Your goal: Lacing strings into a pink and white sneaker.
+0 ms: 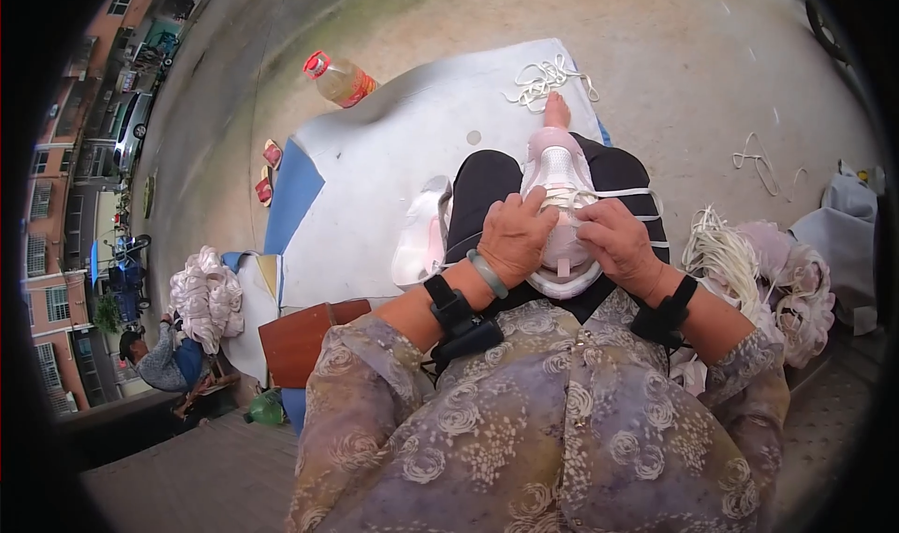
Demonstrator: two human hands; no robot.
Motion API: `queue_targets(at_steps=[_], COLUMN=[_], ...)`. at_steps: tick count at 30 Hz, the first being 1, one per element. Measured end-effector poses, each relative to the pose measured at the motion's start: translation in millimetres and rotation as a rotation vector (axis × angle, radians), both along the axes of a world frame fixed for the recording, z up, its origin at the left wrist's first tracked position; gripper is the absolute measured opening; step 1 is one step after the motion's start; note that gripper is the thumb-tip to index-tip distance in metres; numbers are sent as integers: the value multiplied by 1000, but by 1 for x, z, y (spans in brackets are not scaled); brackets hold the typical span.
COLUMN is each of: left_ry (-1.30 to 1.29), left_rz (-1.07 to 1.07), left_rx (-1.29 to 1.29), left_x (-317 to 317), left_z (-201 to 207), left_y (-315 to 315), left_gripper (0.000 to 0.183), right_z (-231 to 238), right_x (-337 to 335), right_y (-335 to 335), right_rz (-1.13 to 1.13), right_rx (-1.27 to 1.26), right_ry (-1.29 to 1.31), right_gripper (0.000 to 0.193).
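A pink and white sneaker (554, 147) rests on my lap, toe pointing away from me and heel toward my body. My left hand (517, 236) is closed on its left side, with thumb and fingers at the lace eyelets. At the right edge of the opening, my right hand (620, 243) pinches with its fingertips; a white shoelace (623, 193) runs from the eyelets and loops back beneath this hand. The fingertips partly hide what they grip. Another pale pink and white sneaker (419, 243) lies beside my left thigh.
Loose white laces (546, 81) lie on the white sheet (375, 172). A bottle (342, 81) with a red cap sits at its far edge. To my right are a lace bundle (726, 257) and piled pink shoe pieces (801, 289). A brown board (292, 346) lies left; a person (164, 364) sits beyond.
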State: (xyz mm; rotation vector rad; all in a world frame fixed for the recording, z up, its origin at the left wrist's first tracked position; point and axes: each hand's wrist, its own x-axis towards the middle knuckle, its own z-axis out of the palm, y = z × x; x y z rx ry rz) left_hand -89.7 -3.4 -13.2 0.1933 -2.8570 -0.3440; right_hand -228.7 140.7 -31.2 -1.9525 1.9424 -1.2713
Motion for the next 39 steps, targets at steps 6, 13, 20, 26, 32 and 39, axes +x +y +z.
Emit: queue_targets(at_steps=[6, 13, 20, 26, 32, 39], left_ry=[-84, -53, -79, -37, -40, -70], left_rz=[48, -62, -84, -109, -108, 58], left_rx=[-84, 322, 443, 454, 475, 423], left_x=[-5, 0, 4, 5, 3, -6], left_z=[-4, 7, 9, 9, 8, -1], left_y=[1, -15, -20, -21, -25, -16], left_gripper=[17, 11, 8, 8, 8, 10], right_z=[4, 11, 19, 12, 38, 16], right_x=[3, 1, 3, 3, -19, -32], right_y=[-3, -1, 4, 10, -2, -4], right_rz=[-47, -115, -109, -185, -159, -222], right_rx=[1, 108, 245, 393, 172, 302], right_ry=[90, 47, 51, -450, -121, 37], right_gripper=[12, 15, 12, 10, 6, 5])
